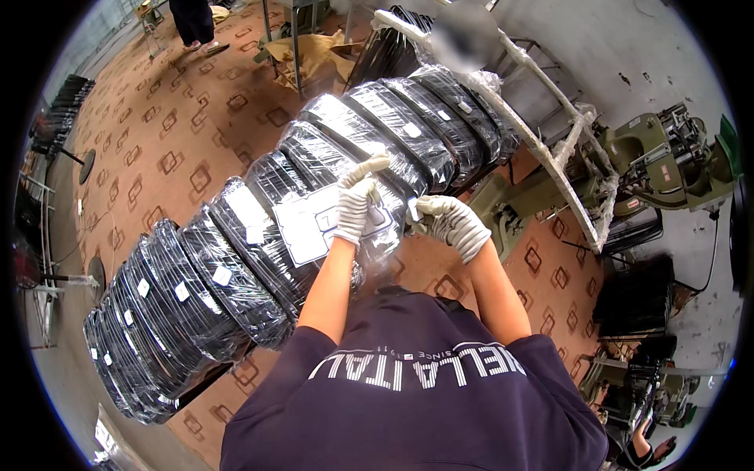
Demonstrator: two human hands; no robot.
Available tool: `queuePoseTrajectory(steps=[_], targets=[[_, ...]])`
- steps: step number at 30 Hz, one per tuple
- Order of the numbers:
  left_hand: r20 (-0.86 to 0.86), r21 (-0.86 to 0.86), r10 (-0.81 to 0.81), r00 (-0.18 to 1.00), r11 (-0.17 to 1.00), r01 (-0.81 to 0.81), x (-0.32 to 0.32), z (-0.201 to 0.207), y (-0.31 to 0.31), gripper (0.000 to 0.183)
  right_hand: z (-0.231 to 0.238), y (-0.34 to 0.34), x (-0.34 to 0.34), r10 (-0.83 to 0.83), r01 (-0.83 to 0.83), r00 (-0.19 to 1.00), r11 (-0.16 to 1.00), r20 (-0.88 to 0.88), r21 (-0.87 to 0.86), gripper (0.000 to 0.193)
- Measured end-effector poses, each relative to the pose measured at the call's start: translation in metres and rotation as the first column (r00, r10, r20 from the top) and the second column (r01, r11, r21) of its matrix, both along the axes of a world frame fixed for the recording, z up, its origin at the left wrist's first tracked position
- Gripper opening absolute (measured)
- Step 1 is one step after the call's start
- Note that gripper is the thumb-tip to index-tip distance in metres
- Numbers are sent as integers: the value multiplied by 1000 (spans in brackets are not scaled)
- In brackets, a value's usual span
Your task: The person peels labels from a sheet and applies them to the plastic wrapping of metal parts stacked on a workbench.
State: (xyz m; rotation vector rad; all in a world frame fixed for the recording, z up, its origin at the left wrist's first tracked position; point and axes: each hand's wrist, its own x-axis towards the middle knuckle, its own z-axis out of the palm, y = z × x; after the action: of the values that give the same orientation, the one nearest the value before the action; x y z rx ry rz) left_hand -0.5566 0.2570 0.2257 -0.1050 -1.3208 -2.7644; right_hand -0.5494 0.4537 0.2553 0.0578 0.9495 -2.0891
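A long row of black strip bundles in clear plastic wrap lies slantwise before me. A white printed sheet with dark border lines rests on the middle bundles. Over its right part is my left hand in a whitish knit glove, fingers curled and one finger reaching toward the wrap; whatever they grip is hidden. My right hand, gloved alike, is closed at the near edge of the bundles. A small white label shows at its fingertips.
Small white labels dot other bundles. A wrapped metal frame stands at the right, with a green machine beyond. Black strips are stacked at the right wall. Another person stands at the far left, on patterned orange flooring.
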Motion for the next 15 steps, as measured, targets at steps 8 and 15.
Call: queuePoseTrajectory(steps=[8, 15], targets=[[-271, 655, -190, 944, 682, 326, -9, -34, -31, 41, 4, -38, 10, -293, 276, 941, 954, 168, 117, 31], [-164, 617, -157, 974, 754, 225, -9, -28, -29, 35, -9, -47, 4, -306, 296, 937, 951, 169, 83, 23]])
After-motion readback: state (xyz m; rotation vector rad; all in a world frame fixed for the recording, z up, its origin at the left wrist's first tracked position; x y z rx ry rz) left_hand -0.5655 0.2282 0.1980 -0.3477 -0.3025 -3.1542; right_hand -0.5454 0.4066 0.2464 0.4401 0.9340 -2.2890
